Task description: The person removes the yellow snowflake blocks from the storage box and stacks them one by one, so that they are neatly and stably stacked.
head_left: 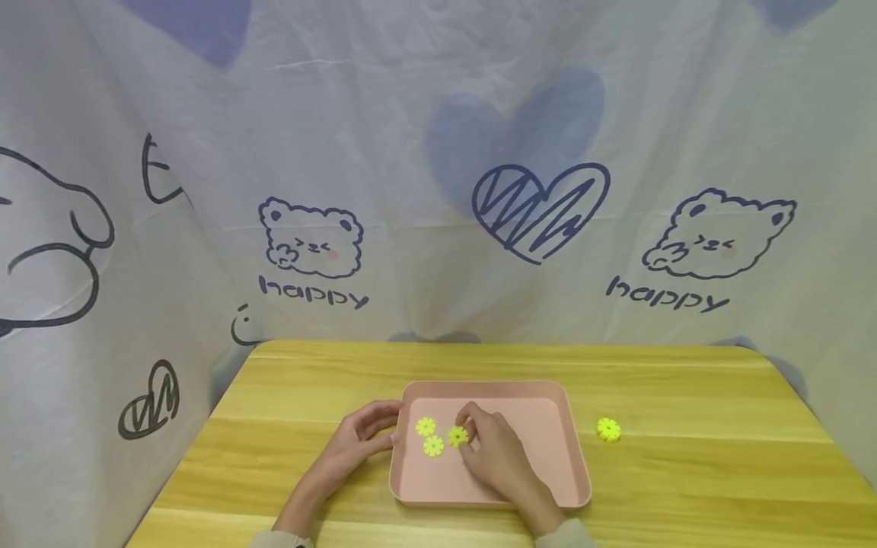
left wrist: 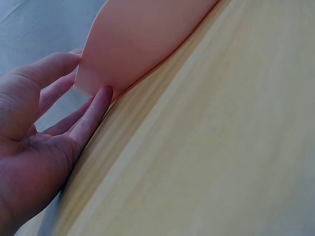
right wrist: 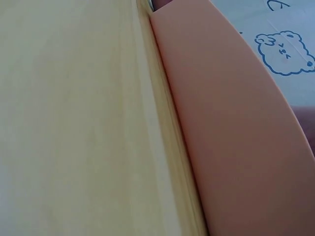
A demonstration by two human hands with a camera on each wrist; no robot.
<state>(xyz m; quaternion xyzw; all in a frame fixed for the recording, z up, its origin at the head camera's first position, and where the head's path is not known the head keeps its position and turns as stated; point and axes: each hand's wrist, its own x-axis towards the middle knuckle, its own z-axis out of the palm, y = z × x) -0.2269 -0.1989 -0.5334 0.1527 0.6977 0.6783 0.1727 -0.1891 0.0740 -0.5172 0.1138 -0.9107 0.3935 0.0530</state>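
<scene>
A pink tray (head_left: 541,426) lies on the wooden table, its side wall (left wrist: 142,39) filling the top of the left wrist view. My left hand (head_left: 356,441) rests at the tray's left side, its extended fingers (left wrist: 93,110) touching the wall. Inside the tray, my right hand (head_left: 496,449) pinches a yellow notched snowflake disc (head_left: 457,436) between thumb and forefinger. Two similar yellow discs, one upper (head_left: 425,426) and one lower (head_left: 434,446), lie just left of it in the tray. In the right wrist view the tray's front wall (right wrist: 221,98) hides most of the right hand.
Another yellow disc (head_left: 608,429) sits on the table (head_left: 685,472) to the right of the tray. Behind the table and along its left side hangs a pale curtain (head_left: 411,289) printed with hearts and bears.
</scene>
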